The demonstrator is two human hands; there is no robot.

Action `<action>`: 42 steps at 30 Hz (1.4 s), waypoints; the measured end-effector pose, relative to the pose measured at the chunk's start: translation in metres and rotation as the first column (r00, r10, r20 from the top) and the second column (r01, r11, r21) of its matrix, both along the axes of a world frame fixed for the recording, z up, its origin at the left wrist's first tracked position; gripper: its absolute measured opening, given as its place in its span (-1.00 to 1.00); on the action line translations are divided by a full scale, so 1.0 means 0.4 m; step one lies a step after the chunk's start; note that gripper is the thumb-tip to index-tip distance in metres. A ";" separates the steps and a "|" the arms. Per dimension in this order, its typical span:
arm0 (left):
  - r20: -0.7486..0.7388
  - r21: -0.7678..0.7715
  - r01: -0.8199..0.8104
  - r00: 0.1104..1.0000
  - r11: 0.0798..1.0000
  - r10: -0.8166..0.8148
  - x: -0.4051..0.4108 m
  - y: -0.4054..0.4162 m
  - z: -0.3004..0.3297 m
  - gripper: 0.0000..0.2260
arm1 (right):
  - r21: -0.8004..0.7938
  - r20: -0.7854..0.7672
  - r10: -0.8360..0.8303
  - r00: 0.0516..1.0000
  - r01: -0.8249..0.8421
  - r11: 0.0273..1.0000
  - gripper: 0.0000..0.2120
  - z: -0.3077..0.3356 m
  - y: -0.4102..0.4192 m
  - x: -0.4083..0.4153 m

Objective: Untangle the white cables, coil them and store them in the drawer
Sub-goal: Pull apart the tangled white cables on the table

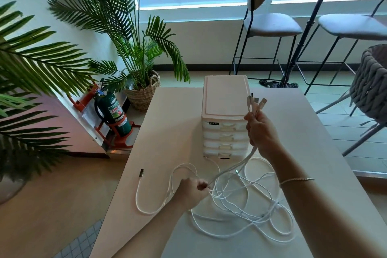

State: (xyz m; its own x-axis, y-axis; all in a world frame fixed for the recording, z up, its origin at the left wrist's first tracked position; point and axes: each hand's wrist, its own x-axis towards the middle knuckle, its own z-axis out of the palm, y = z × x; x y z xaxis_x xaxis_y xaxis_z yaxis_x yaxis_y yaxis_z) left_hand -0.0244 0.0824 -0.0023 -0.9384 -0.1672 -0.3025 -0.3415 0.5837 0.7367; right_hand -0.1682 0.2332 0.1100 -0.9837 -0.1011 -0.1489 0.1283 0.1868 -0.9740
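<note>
Several white cables [240,201] lie in tangled loops on the pale table [167,132]. My right hand [261,130] is raised in front of the drawer unit and grips a bunch of cable ends, their plugs [256,100] sticking up above the fist. From that hand the bundled strands run down and left to my left hand [192,191], which grips them just above the table. One loose plug end [141,173] lies to the left. The small white drawer unit [225,98] stands at the back of the table, its drawers shut.
The table's left edge runs diagonally beside the wooden floor. A green fire extinguisher [114,112] and potted palms [144,81] stand on the left. Bar stools [270,25] and a woven chair [370,84] stand to the right behind the table.
</note>
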 end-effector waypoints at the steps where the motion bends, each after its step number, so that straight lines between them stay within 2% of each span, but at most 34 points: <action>1: -0.024 -0.017 0.005 1.000 1.000 -0.006 -0.002 -0.007 0.001 -0.85 | 0.028 -0.019 -0.006 1.000 0.007 1.000 -0.73 0.001 0.003 -0.006; 4: -0.031 -0.041 -0.002 1.000 0.999 0.001 -0.001 -0.028 0.011 -0.76 | 0.102 -0.090 -0.034 0.995 0.043 0.994 -0.73 -0.001 0.017 -0.035; 7: -0.016 -0.024 -0.004 1.000 1.000 0.003 -0.005 -0.038 0.029 -0.76 | 0.158 -0.135 -0.016 0.991 0.037 0.987 -0.74 -0.010 0.029 -0.054; 9: -0.039 0.116 -0.049 0.998 0.992 0.053 -0.013 -0.041 0.048 -0.72 | 0.195 -0.128 0.035 0.991 -0.009 0.981 -0.75 -0.017 0.028 -0.054; 12: 0.013 0.460 -0.200 0.976 0.865 0.218 -0.037 -0.037 0.094 -0.75 | 0.220 -0.073 0.179 0.981 -0.159 0.963 -0.77 -0.015 0.014 -0.027; 15: 0.002 0.568 -0.163 0.980 0.806 0.197 -0.059 -0.021 0.158 -0.79 | 0.246 -0.049 0.388 0.920 -0.365 0.898 -0.87 -0.006 -0.009 0.026; 16: -0.017 0.571 -0.125 0.986 0.811 0.164 -0.065 -0.015 0.178 -0.79 | 0.253 -0.031 0.443 0.896 -0.422 0.871 -0.87 -0.004 -0.020 0.046; 18: -0.055 0.564 -0.078 0.990 0.822 0.132 -0.078 -0.001 0.210 -0.78 | 0.240 0.031 0.517 0.856 -0.508 0.827 -0.71 0.001 -0.037 0.078; 20: -0.081 0.527 -0.099 0.983 0.844 0.166 -0.089 0.009 0.220 -0.76 | 0.199 0.098 0.526 0.845 -0.534 0.821 -0.62 0.009 -0.046 0.092; 23: -0.082 0.502 -0.195 0.959 0.843 0.271 -0.091 0.012 0.212 -0.75 | 0.273 0.160 0.505 0.848 -0.530 0.803 -0.78 0.022 -0.050 0.096; 25: -0.044 0.537 -0.203 0.962 0.819 0.268 -0.085 0.009 0.199 -0.76 | 0.416 0.153 0.524 0.838 -0.536 0.735 -0.82 0.024 -0.054 0.094; 27: 0.007 0.613 -0.186 0.973 0.768 0.230 -0.077 0.006 0.184 -0.77 | 0.584 0.090 0.511 0.855 -0.461 0.668 -0.79 0.026 -0.059 0.091; 29: 0.059 0.623 -0.168 0.984 0.764 0.168 -0.063 -0.002 0.162 -0.78 | 0.666 -0.019 0.416 0.909 -0.299 0.684 -0.73 0.029 -0.052 0.078; 31: 0.123 0.577 -0.155 0.987 0.802 0.102 -0.036 -0.008 0.126 -0.76 | 0.656 -0.138 0.242 0.961 -0.094 0.749 -0.71 0.037 -0.030 0.055; 34: 0.183 0.541 -0.191 0.977 0.819 0.107 0.017 -0.028 0.063 -0.74 | 0.560 -0.252 0.023 0.967 0.127 0.819 -0.71 0.053 0.007 0.013; 38: 0.181 0.491 -0.243 0.968 0.836 0.175 0.040 -0.059 0.025 -0.74 | 0.526 -0.331 -0.061 0.942 0.238 0.816 -0.77 0.061 0.032 -0.002; 40: 0.154 0.477 -0.263 0.964 0.839 0.215 0.029 -0.063 0.037 -0.74 | 0.569 -0.364 -0.027 0.931 0.245 0.785 -0.77 0.058 0.034 0.006; 42: 0.133 0.466 -0.275 0.961 0.841 0.241 0.011 -0.063 0.067 -0.74 | 0.639 -0.341 0.080 0.937 0.168 0.751 -0.73 0.052 0.025 0.022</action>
State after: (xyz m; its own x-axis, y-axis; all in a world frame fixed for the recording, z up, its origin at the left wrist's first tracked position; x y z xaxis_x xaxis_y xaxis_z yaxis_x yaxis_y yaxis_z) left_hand -0.0199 0.0574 0.0246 -0.8562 -0.2197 -0.4677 -0.4889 0.0515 0.8708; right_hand -0.1593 0.2431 0.1307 -0.9842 -0.0569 0.1677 -0.1472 0.7893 -0.5962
